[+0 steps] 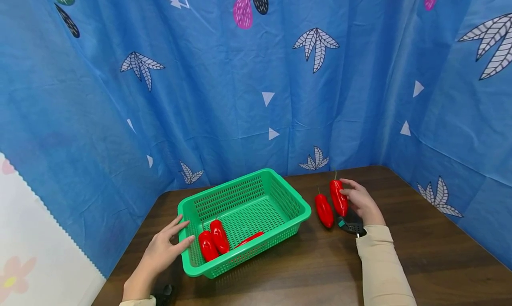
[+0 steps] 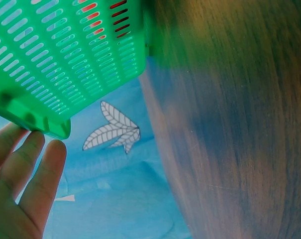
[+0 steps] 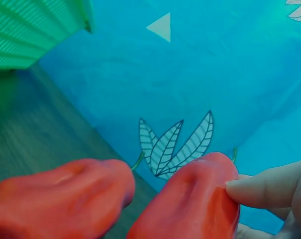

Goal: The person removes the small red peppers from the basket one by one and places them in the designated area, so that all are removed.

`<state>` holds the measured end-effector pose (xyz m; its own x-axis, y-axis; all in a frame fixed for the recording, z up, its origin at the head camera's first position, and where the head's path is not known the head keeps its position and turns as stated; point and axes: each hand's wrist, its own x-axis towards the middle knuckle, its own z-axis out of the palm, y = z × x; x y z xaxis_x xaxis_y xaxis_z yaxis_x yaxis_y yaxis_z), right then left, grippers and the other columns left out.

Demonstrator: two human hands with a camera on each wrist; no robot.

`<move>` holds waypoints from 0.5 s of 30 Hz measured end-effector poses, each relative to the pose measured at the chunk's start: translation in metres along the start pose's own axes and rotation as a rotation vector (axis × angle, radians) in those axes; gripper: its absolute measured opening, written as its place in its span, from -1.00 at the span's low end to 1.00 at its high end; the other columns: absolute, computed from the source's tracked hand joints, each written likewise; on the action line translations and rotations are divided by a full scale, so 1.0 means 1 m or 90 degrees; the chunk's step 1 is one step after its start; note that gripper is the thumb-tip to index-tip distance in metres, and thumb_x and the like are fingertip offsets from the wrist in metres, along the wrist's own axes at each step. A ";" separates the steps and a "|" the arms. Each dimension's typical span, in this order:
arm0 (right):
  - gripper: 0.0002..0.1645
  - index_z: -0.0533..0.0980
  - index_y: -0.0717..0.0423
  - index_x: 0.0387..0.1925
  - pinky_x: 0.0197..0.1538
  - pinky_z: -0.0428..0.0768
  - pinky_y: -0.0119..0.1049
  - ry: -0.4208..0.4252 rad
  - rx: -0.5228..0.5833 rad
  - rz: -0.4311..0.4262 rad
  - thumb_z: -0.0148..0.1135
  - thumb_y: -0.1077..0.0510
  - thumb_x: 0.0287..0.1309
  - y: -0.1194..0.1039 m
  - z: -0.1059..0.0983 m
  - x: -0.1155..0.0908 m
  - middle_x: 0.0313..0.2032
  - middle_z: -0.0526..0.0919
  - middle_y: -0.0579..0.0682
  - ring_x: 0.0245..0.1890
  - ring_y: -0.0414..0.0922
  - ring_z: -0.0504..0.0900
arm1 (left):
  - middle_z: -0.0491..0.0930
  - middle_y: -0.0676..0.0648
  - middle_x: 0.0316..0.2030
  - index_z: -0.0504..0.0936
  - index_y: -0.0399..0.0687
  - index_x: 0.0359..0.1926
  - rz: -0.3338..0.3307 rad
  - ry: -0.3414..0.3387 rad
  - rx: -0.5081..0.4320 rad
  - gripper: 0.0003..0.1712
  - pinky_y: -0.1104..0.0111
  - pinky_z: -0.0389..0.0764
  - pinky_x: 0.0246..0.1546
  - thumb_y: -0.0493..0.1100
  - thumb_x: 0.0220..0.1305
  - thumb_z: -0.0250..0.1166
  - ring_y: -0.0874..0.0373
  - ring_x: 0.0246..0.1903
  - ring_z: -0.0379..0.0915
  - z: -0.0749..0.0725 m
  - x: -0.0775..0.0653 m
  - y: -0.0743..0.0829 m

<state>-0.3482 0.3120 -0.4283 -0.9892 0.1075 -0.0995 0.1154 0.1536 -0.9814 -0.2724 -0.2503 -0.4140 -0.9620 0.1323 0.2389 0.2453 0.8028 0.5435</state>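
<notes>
The left hand (image 1: 160,248) is resting at the left short edge of the green basket (image 1: 190,270), its fingers loosely spread and fairly straight, the fingertips touching the rim and the thumb reaching toward the near corner. The right hand (image 1: 358,199) is bending over the right side of one red pepper (image 1: 338,201), the thumb touching its skin; whether the fingers are gripping it or only touching it, I cannot tell. That pepper is lying on the counter (image 1: 320,270) just left of the right hand, its stem pointing away from the person. Just beside it, on the side toward the left hand, a second pepper (image 1: 324,210) is lying, and a strip of counter is separating this one from the basket's right edge.

The basket is sitting between the hands, slanting so that its right end is lying farther away. Inside, near the left thumb, a third pepper (image 1: 208,246) and a fourth pepper (image 1: 219,236) are lying side by side; to their right, a fifth pepper (image 1: 250,239) is showing partly above the front rim.

Between the forearms, brown wood is stretching broadly in front of the basket. Right of the right hand, more counter is running to its right edge. Ahead of both hands, a blue curtain (image 1: 240,97) is hanging close along the back edge.
</notes>
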 end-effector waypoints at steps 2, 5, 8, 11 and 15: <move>-0.28 -0.03 0.12 0.58 0.11 0.60 -0.18 0.002 -0.011 0.007 -0.12 0.18 0.50 0.002 0.000 0.000 0.48 0.08 0.40 0.22 0.14 0.40 | 0.19 -0.21 0.51 0.45 -0.08 0.40 0.000 0.000 0.000 -0.26 -0.23 0.48 0.19 0.17 0.31 0.32 -0.35 0.43 0.19 0.000 0.000 0.000; -0.28 -0.02 0.12 0.58 0.23 0.55 -0.01 0.008 -0.022 0.016 -0.12 0.17 0.49 0.006 0.001 0.001 0.49 0.06 0.41 0.27 0.21 0.34 | 0.20 -0.21 0.51 0.46 -0.09 0.39 0.001 0.001 0.002 -0.26 -0.24 0.48 0.19 0.17 0.32 0.32 -0.35 0.43 0.19 0.000 0.000 0.000; -0.28 -0.02 0.12 0.58 0.30 0.48 0.10 0.013 -0.017 0.021 -0.13 0.18 0.49 0.008 0.001 0.000 0.49 0.05 0.41 0.31 0.25 0.30 | 0.20 -0.21 0.51 0.46 -0.09 0.40 -0.001 0.001 0.002 -0.26 -0.25 0.47 0.19 0.17 0.32 0.32 -0.35 0.43 0.18 0.000 0.000 0.000; -0.28 -0.02 0.12 0.58 0.30 0.47 0.15 0.015 -0.015 0.023 -0.14 0.18 0.48 0.009 0.001 -0.001 0.48 0.04 0.43 0.31 0.28 0.30 | 0.19 -0.21 0.52 0.45 -0.08 0.40 -0.003 -0.002 0.001 -0.25 -0.26 0.45 0.20 0.18 0.32 0.32 -0.35 0.44 0.16 0.000 -0.001 0.001; -0.28 -0.02 0.13 0.57 0.29 0.49 0.14 0.014 -0.020 0.026 -0.14 0.19 0.47 0.011 -0.001 0.000 0.47 0.08 0.43 0.28 0.27 0.34 | 0.18 -0.21 0.52 0.45 -0.08 0.40 -0.004 -0.005 0.001 -0.25 -0.27 0.44 0.21 0.19 0.32 0.32 -0.35 0.44 0.15 0.000 -0.001 0.000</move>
<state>-0.3466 0.3146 -0.4394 -0.9814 0.1362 -0.1353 0.1588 0.1791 -0.9709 -0.2711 -0.2502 -0.4140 -0.9643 0.1317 0.2297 0.2393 0.8047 0.5433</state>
